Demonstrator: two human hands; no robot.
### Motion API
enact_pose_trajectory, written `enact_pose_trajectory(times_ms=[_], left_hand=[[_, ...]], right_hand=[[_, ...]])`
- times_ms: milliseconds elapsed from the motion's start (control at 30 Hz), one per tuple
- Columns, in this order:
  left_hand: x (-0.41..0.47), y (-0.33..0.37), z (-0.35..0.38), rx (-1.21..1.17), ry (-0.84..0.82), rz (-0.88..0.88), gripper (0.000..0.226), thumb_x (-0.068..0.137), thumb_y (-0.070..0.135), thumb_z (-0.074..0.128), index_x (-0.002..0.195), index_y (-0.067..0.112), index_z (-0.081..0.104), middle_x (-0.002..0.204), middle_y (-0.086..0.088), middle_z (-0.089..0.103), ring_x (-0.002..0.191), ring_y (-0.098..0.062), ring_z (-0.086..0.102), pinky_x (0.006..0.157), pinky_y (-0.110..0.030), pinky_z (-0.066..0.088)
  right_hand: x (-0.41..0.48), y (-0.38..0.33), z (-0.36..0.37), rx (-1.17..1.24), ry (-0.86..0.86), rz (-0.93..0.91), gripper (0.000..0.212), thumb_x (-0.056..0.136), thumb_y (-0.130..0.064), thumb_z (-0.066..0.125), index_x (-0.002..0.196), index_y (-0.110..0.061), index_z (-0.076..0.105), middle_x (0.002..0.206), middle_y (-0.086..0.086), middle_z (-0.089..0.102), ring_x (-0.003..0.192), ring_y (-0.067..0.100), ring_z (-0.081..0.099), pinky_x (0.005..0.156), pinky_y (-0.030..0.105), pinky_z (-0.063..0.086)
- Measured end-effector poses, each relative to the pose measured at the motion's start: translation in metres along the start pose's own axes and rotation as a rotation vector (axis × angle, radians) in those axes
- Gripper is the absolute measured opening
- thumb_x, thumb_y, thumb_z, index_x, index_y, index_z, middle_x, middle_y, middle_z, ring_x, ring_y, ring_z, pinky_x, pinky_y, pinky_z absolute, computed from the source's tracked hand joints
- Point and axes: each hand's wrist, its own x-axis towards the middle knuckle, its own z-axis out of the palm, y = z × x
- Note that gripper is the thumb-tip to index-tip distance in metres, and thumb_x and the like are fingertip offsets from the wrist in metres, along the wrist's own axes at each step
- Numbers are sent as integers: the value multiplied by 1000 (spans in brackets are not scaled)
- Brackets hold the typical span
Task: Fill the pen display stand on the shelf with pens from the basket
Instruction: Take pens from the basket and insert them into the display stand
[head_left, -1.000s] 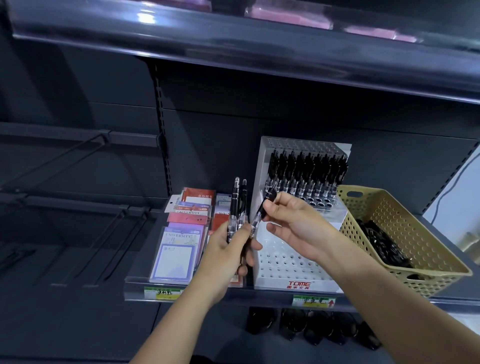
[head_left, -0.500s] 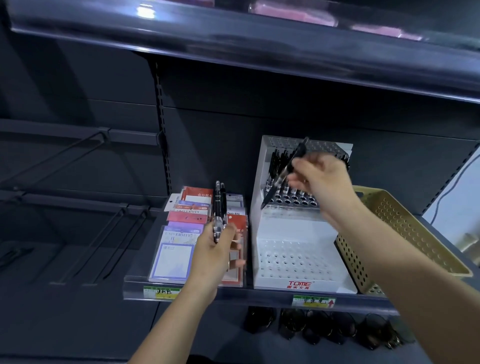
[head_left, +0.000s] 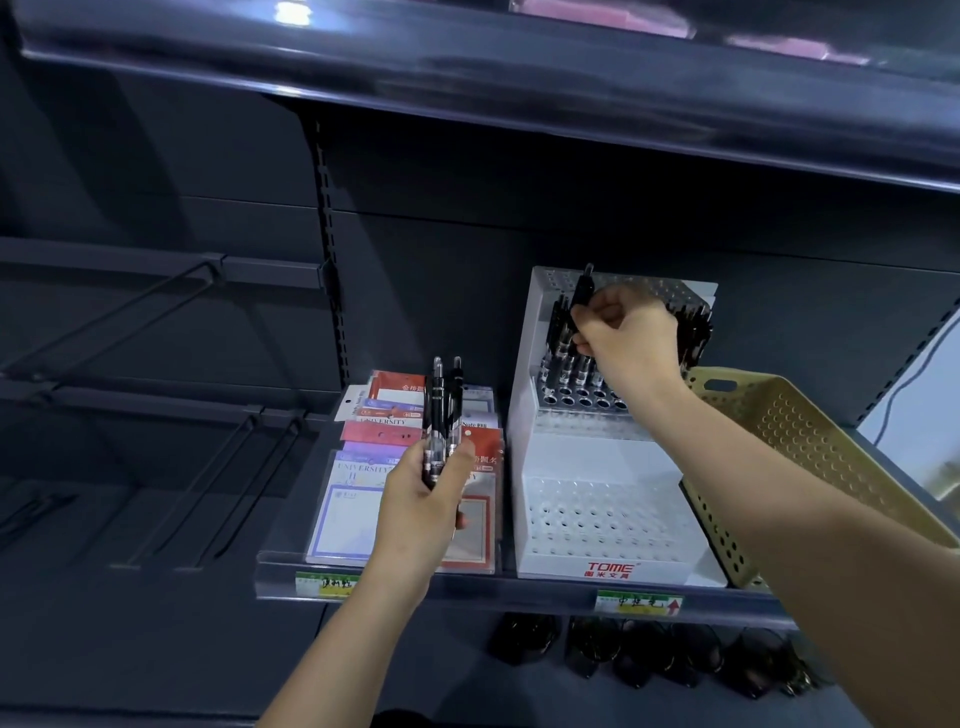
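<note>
The white stepped pen display stand (head_left: 597, 467) stands on the shelf, with a row of black pens upright in its top tier. My right hand (head_left: 631, 338) is up at that tier and pinches one black pen (head_left: 581, 296) nearly upright over the left end of the row. My left hand (head_left: 423, 499) grips two black pens (head_left: 441, 410) upright in front of the notepads. The tan perforated basket (head_left: 810, 441) sits to the right of the stand; my right forearm hides its inside.
Packs of notepads (head_left: 358, 499) lie left of the stand on the shelf. Bare metal hooks (head_left: 234, 467) stick out at the left. A dark shelf (head_left: 519, 104) overhangs above. Dark items (head_left: 649, 654) hang under the shelf edge.
My right hand carried one pen from my left hand up to the stand's top tier and turned it upright. My left hand drifted left with two pens.
</note>
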Motion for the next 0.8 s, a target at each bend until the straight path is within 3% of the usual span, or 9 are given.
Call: enact_pose_trajectory(times_ms=[167,300,500,800], left_hand=[[2,-3,0,-1,18,17,19,88,41,55,89,22,55,66,10,51,58,-10,47,44,-12,39],[3,-6,-1,-11,27,-7,29,87,46,52,94,18,53,61,5,48,47,-4,44,46,-17,41],[0,-1,3,-78,20,-51,25,91,37,54,75,18,49,65,-4,41,53,-12,37,39,-14,36],[-6,7,8,-66,4,-44,23,90,37,55,82,16,52,62,-1,46,48,-9,40,38,-13,36]], right_hand=[[-3,13,7,-74,-64,38,5,87,-15,64,87,-11,61,72,4,67,73,22,67,68,29,54],[-6,21,12,-102,-93,68,6,86,-16,64,87,-11,63,76,8,68,71,21,64,67,27,52],[-6,19,12,-97,-108,72,4,86,-15,63,87,-11,63,80,10,69,75,26,67,71,34,57],[-24,15,4,4,-63,134,18,87,-20,65,102,-14,59,79,-6,61,78,23,66,74,37,56]])
